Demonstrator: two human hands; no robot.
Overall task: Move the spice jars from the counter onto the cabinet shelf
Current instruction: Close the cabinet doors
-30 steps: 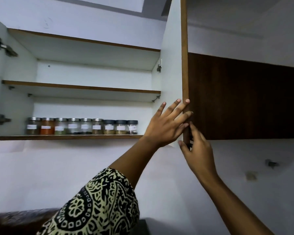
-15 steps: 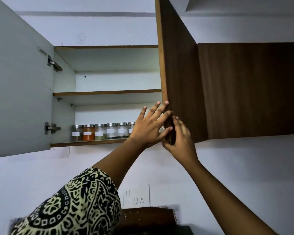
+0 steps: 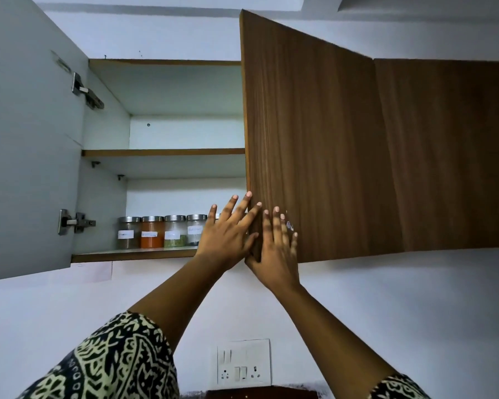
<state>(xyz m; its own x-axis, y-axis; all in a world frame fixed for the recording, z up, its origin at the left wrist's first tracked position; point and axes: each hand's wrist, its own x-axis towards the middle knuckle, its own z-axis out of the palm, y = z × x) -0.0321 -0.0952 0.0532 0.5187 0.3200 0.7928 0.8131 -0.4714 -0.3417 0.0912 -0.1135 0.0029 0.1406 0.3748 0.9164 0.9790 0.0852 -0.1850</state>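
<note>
- Spice jars (image 3: 162,231): standing upright in a single row on the bottom shelf (image 3: 133,254) of the open wall cabinet, side by side, steel lids on, white labels facing out; label text too small to read
- Four jars are visible; from the left their contents read brown, orange, green and pale; the row's right end is hidden behind the left hand
- Left hand (image 3: 228,240): raised in front of the cabinet opening, fingers straight and spread, fingertips at the free edge of the brown door (image 3: 314,139); holds nothing
- Right hand (image 3: 274,249): laid flat on the outer wood face of the same door near its lower corner, fingers straight and pointing up; holds nothing
- The two hands sit just beside each other, one on either side of the door's edge; whether the thumbs touch cannot be told
- Brown door: part-way open, angled out from the cabinet front
- White door (image 3: 26,139): swung wide at the left, inner face and two metal hinges (image 3: 75,223) showing
- Switch plate (image 3: 244,362): on the wall below the cabinet
- Patterned sleeve (image 3: 113,364): covers the left upper arm
</note>
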